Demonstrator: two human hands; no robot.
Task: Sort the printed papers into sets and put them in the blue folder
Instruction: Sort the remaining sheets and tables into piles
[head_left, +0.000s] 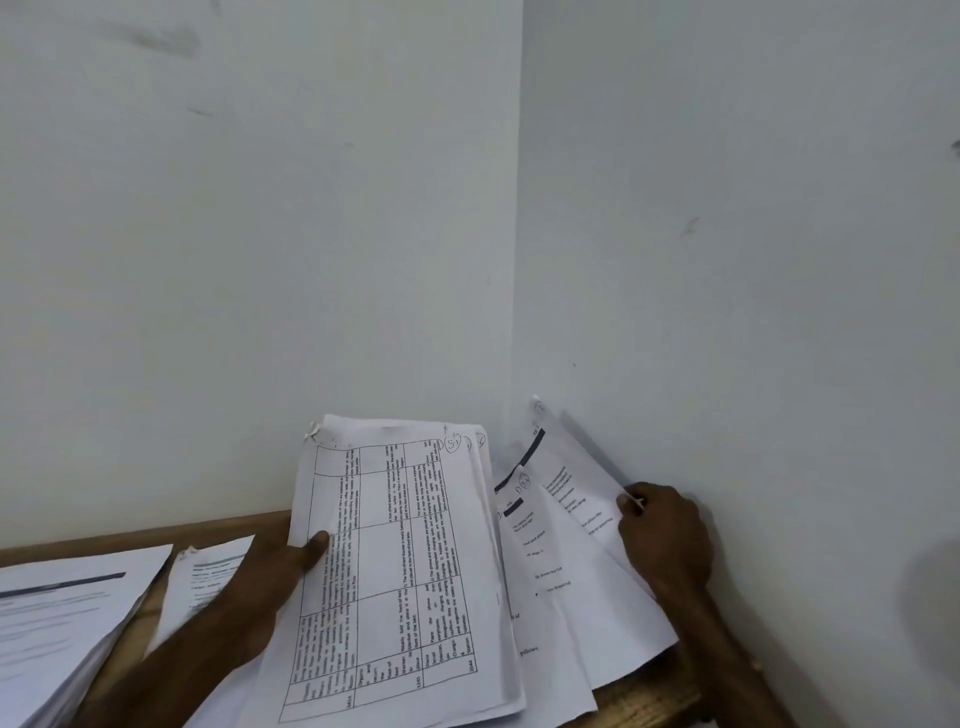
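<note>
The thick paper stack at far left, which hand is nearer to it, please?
Left. The left hand holds a sheaf just beside the stack; the right hand pinches sheets by the wall.

Two pale, bluish-white walls meet at a vertical wall corner (519, 260) slightly right of centre. The left wall (260, 234), left of the corner, carries a smudged grey scuff (166, 39) high up and far from it. The right wall (753, 234) has a small dark mark (691, 226) right of the corner. Below the corner runs a brown wooden worktop (644, 701), its back edge against both walls.
</note>
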